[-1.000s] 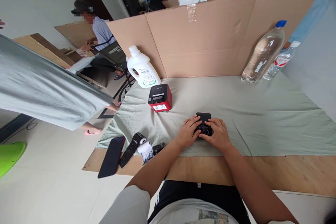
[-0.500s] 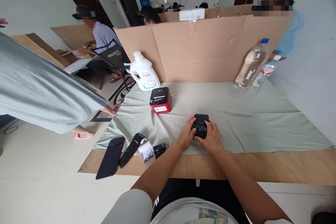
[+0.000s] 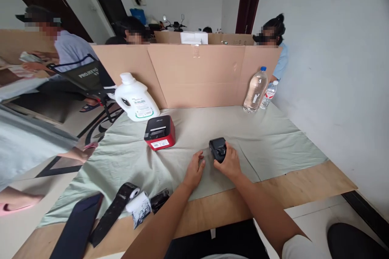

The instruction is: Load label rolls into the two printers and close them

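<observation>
1. while the right hand (image 3: 228, 163) keeps its grip on the small black printer (image 3: 218, 148) on the green cloth (image 3: 273, 145), the left hand (image 3: 194, 168) has let go.
2. half a second ago both hands clasped the printer; now the left hand rests flat and loosely open at its 9 o'clock.
3. the red printer (image 3: 160, 132) sits at 10 o'clock, the paper rolls (image 3: 138, 206) at 7 o'clock.
4. judging by this, one hand now does the holding.
</observation>
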Demonstrator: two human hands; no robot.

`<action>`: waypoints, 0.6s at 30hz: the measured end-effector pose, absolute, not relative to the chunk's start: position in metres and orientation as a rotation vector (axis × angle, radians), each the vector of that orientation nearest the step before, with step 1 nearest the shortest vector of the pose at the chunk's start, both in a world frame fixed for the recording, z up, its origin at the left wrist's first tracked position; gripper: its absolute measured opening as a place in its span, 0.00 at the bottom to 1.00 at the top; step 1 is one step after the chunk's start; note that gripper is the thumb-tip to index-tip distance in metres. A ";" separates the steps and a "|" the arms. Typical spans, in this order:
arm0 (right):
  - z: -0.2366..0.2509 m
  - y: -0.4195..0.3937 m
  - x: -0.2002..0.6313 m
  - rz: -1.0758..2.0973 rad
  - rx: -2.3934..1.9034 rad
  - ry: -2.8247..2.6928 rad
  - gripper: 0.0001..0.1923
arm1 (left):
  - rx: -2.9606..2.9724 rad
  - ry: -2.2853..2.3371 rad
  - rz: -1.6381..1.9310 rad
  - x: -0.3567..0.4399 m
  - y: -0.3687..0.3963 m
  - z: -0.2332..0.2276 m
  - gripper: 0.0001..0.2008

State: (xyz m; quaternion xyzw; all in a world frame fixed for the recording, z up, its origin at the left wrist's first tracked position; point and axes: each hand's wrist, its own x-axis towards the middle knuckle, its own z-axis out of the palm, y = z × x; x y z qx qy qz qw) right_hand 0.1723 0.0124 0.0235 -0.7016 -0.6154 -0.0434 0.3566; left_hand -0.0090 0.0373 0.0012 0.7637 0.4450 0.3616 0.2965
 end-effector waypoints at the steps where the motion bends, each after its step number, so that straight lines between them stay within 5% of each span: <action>1: 0.023 0.024 0.190 -0.156 -1.791 -1.565 0.43 | 2.171 1.181 0.843 -0.007 0.036 0.004 0.25; 7: 0.026 0.113 0.324 -0.217 -1.894 -1.230 0.45 | 2.647 1.042 0.231 0.004 0.030 0.016 0.29; 18: 0.010 0.123 0.402 -0.055 -2.167 -1.175 0.54 | 2.575 1.003 0.188 0.000 0.029 0.020 0.29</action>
